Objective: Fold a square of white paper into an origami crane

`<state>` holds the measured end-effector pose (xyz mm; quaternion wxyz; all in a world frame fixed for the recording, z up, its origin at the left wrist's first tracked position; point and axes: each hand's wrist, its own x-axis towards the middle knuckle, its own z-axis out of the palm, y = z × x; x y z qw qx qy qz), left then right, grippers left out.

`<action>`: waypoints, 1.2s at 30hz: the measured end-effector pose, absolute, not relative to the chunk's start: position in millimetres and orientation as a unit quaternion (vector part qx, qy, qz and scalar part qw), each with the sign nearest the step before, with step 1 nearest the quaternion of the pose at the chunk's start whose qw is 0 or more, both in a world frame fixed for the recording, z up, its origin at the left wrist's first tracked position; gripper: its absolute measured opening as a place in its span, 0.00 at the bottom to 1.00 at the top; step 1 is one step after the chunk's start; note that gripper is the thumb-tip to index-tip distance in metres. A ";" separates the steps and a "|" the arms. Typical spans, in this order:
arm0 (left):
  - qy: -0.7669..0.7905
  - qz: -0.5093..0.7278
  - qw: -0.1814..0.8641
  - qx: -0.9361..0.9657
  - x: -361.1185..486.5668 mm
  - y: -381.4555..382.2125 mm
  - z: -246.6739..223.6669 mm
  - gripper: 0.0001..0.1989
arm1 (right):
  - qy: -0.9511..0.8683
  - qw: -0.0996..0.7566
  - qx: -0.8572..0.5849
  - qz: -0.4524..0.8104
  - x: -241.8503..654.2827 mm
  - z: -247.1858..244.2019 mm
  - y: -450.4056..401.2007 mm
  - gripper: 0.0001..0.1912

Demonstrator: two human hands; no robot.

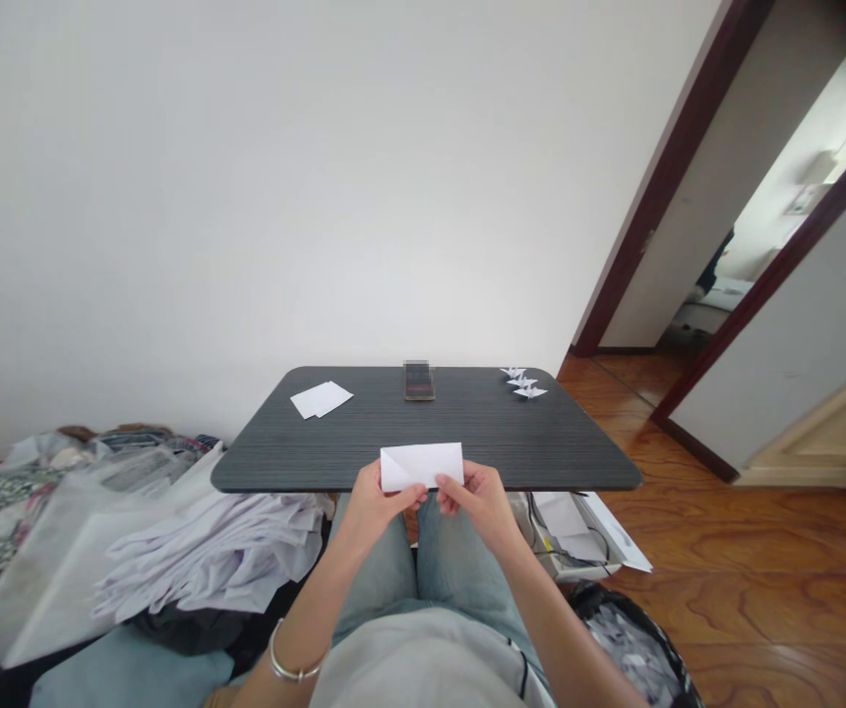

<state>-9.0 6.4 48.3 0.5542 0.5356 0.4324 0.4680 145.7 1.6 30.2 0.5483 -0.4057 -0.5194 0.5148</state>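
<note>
A white sheet of paper (423, 464), folded into a flat rectangle with a diagonal crease at its left end, is held over the table's near edge. My left hand (386, 499) grips its lower left part, thumb in front and fingers partly hidden behind. At the lower right, my right hand (476, 495) pinches the same paper between thumb and fingers. Several folded paper cranes (530, 392) stand in a row at the table's far right. Overlapping white paper sheets (321, 398) lie at the back left.
The dark table (364, 433) stands against a white wall, with a phone-like dark device (418, 381) at its back middle. Piled clothes (223, 551) lie left. A box with cables (571, 536) and a bag of paper scraps (634, 649) sit at the lower right.
</note>
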 end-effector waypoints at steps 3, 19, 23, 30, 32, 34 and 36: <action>0.428 0.475 0.557 0.531 -10.1 6.5 48.5 0.17 | -0.523 0.547 -0.408 0.510 146.6 30.8 1.1 0.12; 0.402 0.494 0.563 0.526 -39.4 13.1 49.1 0.19 | -0.523 0.555 -0.431 0.482 153.0 32.0 3.7 0.15; 0.415 0.503 0.551 0.521 -44.8 12.4 51.2 0.19 | -0.523 0.562 -0.437 0.469 154.4 33.7 4.1 0.16; 0.426 0.532 0.555 0.477 -38.4 8.4 54.2 0.16 | -0.526 0.556 -0.429 0.480 154.4 32.9 4.7 0.15; 0.409 0.504 0.583 0.489 -29.7 6.6 54.4 0.19 | -0.523 0.552 -0.426 0.490 152.5 31.6 4.7 0.14; 0.395 0.482 0.603 0.498 -20.9 5.5 53.6 0.23 | -0.524 0.546 -0.425 0.497 150.5 30.7 4.7 0.13; 0.395 0.473 0.604 0.505 -14.2 5.3 52.2 0.22 | -0.527 0.543 -0.422 0.499 148.8 30.6 4.6 0.13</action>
